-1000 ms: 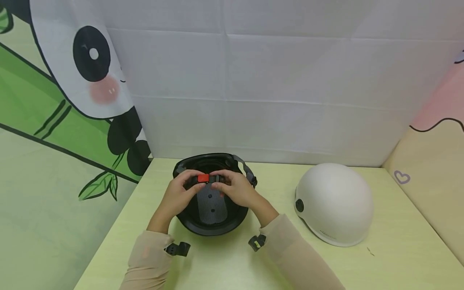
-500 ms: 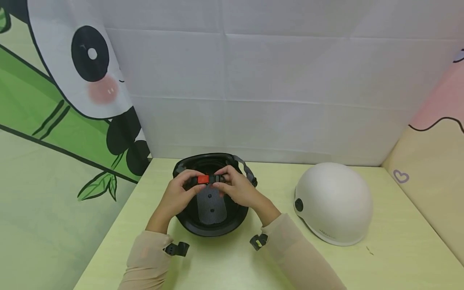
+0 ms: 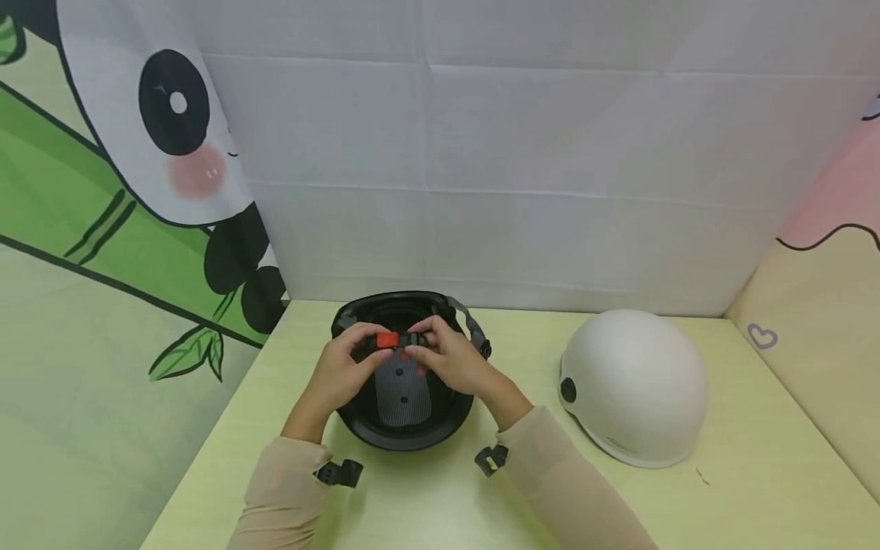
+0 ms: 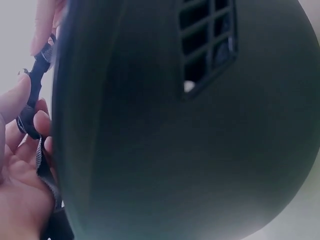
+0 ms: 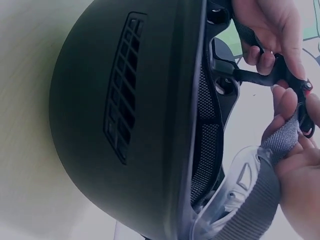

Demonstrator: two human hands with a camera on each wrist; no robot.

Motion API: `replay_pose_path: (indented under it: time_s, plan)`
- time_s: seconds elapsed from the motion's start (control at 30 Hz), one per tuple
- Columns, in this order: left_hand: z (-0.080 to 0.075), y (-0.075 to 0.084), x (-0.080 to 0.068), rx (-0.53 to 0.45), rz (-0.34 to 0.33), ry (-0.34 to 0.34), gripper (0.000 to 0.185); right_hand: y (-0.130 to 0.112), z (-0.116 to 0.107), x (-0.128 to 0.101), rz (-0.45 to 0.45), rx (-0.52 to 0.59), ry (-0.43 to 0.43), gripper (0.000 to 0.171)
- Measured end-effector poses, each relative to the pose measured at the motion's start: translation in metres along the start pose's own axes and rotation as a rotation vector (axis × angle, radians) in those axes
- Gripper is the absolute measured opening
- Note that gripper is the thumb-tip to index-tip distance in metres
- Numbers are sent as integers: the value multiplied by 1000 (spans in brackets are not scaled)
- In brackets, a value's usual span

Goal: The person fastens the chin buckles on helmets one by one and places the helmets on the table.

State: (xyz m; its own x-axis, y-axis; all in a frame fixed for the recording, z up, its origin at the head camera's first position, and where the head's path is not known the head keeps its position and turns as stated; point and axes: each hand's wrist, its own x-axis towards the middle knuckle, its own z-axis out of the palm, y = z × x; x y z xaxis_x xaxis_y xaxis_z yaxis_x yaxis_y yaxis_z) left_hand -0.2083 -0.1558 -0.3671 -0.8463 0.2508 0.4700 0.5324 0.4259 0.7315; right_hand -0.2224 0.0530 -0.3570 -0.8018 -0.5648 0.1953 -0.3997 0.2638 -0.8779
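1. Where the black helmet (image 3: 402,397) lies upside down on the table (image 3: 440,496), near its left rear corner, both hands meet over its open bowl at the buckle (image 3: 395,340).
2. The left hand (image 3: 344,370) pinches the buckle's red-tabbed half between thumb and curled fingers; the right hand (image 3: 450,363) pinches the black half and its strap (image 5: 260,192) likewise. Neither hand is open.
3. Step in hand, as judged: working the chin buckle. The head view shows the two halves touching; whether they are latched cannot be told.
4. The next move would seem to call for a steady hold on each half, in line with the strap, while the shell stays at rest.
5. Count: two helmets, one black and one white helmet (image 3: 635,386), which sits dome up, well apart to the right; one buckle; two hands; two wrist mounts on the sleeves.
6. Backdrop: a panda print (image 3: 172,137) at left and a white sheet behind.
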Motion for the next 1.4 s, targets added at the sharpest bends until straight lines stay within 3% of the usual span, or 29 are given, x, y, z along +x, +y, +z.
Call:
replay_pose_path:
  time_s: [0.23,0.37,0.6,0.87,1.4]
  plan:
    - [-2,35,-1,51,34,35,25,3,3,0,-53,14,-11,31]
    - [-3,40,-1,51,5,37,25,2,2,0,-64,19,-18,30]
    - [-3,41,-1,15,-56,37,25,-10,3,-4,-61,49,-23,29]
    - [0,41,0,27,-63,6,24,-37,5,-10,-25,-31,-25,25]
    - [3,42,-1,8,-68,0,24,-31,2,-11,-54,39,-47,25]
